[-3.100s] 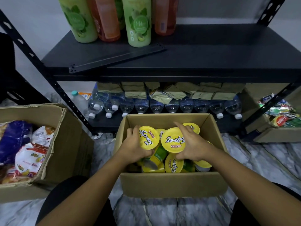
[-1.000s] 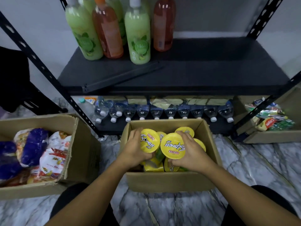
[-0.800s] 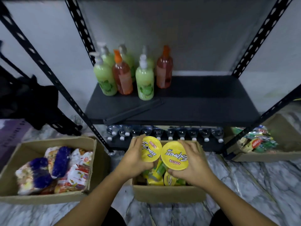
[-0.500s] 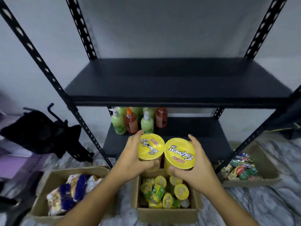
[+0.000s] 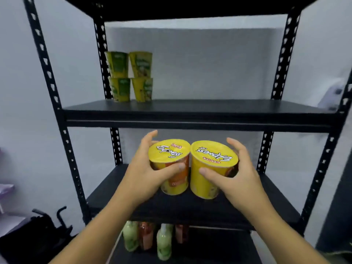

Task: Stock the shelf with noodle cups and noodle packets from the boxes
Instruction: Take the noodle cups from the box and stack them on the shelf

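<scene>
Both hands loaded: left hand [image 5: 144,174] wrapped around one yellow noodle cup [image 5: 170,166], right hand [image 5: 236,178] around another [image 5: 212,170], cups side by side touching, upright, below upper shelf board [image 5: 196,111]; four stacked cups [image 5: 130,77] at its back-left

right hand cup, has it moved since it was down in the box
Yes. The right hand has raised its cup above the soap bottles, near the middle shelf.
</scene>
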A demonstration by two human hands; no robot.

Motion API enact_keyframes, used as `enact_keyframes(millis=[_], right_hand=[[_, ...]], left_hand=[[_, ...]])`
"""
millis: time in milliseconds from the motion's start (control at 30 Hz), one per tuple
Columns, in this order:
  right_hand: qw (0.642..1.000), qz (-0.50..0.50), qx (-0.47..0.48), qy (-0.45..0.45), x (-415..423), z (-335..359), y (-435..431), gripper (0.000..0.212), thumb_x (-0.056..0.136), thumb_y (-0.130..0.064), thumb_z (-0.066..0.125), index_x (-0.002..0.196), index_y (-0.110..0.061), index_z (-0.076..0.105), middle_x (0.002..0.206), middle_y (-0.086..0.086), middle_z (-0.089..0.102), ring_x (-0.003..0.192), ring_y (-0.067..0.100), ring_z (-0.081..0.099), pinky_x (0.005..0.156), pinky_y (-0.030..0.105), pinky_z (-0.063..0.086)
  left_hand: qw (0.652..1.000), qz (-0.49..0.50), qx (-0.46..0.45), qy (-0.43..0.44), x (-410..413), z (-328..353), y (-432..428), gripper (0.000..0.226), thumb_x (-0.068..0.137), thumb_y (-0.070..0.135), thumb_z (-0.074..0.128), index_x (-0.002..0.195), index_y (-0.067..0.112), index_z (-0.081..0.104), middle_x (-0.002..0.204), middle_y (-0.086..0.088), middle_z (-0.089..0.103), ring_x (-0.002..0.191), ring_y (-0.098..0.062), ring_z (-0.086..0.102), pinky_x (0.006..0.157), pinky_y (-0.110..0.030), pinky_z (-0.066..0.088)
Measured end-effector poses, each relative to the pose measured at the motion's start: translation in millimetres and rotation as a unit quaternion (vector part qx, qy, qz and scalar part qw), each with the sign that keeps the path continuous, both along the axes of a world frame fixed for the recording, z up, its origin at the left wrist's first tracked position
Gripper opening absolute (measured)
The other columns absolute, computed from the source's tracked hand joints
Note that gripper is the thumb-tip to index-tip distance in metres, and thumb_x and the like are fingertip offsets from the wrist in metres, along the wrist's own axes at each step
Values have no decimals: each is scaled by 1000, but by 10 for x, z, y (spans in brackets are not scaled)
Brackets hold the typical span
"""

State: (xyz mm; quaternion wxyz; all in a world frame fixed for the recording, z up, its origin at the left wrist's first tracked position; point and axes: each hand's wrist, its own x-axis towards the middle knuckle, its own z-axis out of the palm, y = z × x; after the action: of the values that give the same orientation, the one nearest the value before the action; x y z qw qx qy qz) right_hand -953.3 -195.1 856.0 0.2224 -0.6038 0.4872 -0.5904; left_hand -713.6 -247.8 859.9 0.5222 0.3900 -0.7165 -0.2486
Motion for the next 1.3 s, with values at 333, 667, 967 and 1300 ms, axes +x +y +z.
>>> enact_keyframes(millis=[333,667,967,1300], right_hand=[[997,0,-81,6,-46,1383,-574,91,66,-52,89,144,-36,45,125,-15,58,107,1,59,73,21,53],[999,-30,-15,41,89,2003,-1516,88,69,-56,87,139,-28,43,129,0,53,111,25,58,83,39,56],[994,-67,19,83,0,2018,-2093,107,62,-57,90,148,-31,32,146,10,48,115,25,53,96,44,54],[988,-53,86,114,-155,1896,-2292,132,66,-43,91,161,-32,0,159,7,35,137,34,46,101,51,49]], left_hand=[[993,66,-93,15,-155,1385,-369,105,72,58,86,156,40,25,125,21,51,113,-10,60,89,-33,58],[993,102,-41,-50,-150,2033,-1328,109,74,61,83,158,28,23,149,-7,48,125,-31,58,98,-48,56],[996,64,18,-54,-228,2040,-2041,111,72,54,88,159,27,26,157,-9,42,132,-30,54,85,-36,53],[992,33,66,-101,-179,1971,-2256,116,70,50,89,159,25,19,149,-8,47,128,-28,55,100,-48,55]])
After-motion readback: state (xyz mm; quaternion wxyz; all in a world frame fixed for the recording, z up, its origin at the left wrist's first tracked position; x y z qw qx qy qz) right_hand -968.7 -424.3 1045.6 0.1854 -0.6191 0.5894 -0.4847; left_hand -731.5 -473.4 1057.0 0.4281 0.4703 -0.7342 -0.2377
